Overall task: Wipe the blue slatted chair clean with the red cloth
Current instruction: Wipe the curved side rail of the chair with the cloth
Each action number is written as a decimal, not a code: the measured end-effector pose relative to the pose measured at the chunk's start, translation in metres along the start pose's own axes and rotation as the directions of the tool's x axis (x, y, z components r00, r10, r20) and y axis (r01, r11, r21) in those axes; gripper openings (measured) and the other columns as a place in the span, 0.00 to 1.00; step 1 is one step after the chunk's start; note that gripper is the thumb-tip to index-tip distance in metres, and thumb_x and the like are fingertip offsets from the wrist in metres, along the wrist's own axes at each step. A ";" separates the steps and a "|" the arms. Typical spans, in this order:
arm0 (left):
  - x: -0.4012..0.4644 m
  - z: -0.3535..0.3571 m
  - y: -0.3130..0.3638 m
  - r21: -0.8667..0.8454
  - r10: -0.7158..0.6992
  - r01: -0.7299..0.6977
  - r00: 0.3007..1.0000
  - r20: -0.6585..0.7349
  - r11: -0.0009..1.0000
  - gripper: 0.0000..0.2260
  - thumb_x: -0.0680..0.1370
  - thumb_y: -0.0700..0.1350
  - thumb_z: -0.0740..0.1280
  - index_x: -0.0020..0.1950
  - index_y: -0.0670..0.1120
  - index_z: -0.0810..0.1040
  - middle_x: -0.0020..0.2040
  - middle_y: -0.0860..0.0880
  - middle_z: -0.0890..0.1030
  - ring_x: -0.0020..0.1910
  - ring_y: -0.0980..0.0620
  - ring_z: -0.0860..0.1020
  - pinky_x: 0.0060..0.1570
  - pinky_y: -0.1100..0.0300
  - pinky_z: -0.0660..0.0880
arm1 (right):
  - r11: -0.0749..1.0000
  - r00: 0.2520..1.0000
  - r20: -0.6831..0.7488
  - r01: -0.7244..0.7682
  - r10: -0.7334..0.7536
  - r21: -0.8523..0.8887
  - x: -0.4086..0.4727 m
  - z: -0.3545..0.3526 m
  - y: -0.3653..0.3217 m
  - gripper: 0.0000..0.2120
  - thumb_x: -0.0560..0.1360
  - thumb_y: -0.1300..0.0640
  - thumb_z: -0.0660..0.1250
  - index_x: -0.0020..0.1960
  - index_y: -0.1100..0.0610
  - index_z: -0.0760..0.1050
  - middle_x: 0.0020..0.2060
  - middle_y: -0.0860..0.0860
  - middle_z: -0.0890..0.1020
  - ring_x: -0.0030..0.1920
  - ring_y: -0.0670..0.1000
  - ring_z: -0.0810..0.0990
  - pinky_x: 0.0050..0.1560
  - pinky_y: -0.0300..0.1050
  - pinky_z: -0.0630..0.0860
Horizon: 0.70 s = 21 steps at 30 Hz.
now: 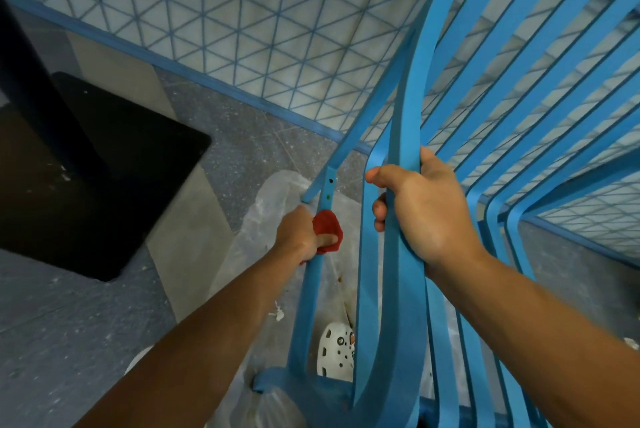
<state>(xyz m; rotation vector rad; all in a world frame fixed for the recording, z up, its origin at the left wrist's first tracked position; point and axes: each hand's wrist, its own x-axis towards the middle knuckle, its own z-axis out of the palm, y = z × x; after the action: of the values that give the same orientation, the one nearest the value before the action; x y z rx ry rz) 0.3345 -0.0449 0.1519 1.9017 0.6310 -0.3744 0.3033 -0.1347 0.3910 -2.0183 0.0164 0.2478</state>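
The blue slatted chair [405,289] is tipped toward me and fills the right half of the head view, its slats running up to the top right. My right hand [422,209] is wrapped around the outer slat, thumb on the left side. Lower left, my left hand [299,235] presses the bunched red cloth [327,225] around a thin blue leg bar [311,289] of the chair, just below a bracket with small holes. Part of the cloth is hidden inside the fist.
A black square table base [104,168] with its black post stands on the grey speckled floor at left. A wall of pale triangular tiles with a blue skirting [225,29] runs behind. Clear plastic sheeting [273,206] lies under the chair. A white clog [336,351] shows between the slats.
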 end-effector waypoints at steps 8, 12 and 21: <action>0.034 0.005 0.004 -0.198 0.027 -0.047 0.994 -0.103 0.979 0.19 0.71 0.54 0.79 0.52 0.45 0.78 0.47 0.48 0.84 0.40 0.52 0.82 0.31 0.63 0.75 | 0.999 1.000 0.032 0.000 -0.001 0.045 0.002 0.000 0.002 0.05 0.78 0.64 0.68 0.49 0.57 0.74 0.25 0.50 0.72 0.24 0.51 0.72 0.27 0.45 0.75; 0.066 0.003 0.022 -0.181 0.025 -0.053 0.987 -0.158 0.982 0.22 0.69 0.57 0.79 0.54 0.44 0.81 0.47 0.46 0.85 0.42 0.48 0.84 0.36 0.53 0.83 | 0.999 0.999 0.049 -0.005 0.002 0.053 0.002 -0.001 0.001 0.04 0.78 0.64 0.68 0.50 0.59 0.74 0.25 0.52 0.73 0.24 0.51 0.71 0.25 0.42 0.73; 0.071 0.000 0.025 -0.126 0.030 -0.045 0.992 -0.120 0.991 0.26 0.70 0.57 0.79 0.60 0.43 0.79 0.53 0.44 0.84 0.49 0.45 0.84 0.34 0.57 0.79 | 0.999 0.999 0.053 -0.007 0.004 0.054 0.000 -0.002 -0.004 0.03 0.78 0.63 0.68 0.50 0.60 0.75 0.25 0.53 0.74 0.23 0.50 0.71 0.23 0.39 0.71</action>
<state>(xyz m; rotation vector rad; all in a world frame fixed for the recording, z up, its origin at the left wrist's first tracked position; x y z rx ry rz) 0.4070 -0.0346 0.1334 1.8192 0.6796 -0.1937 0.3041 -0.1346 0.3955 -1.9572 -0.0047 0.3013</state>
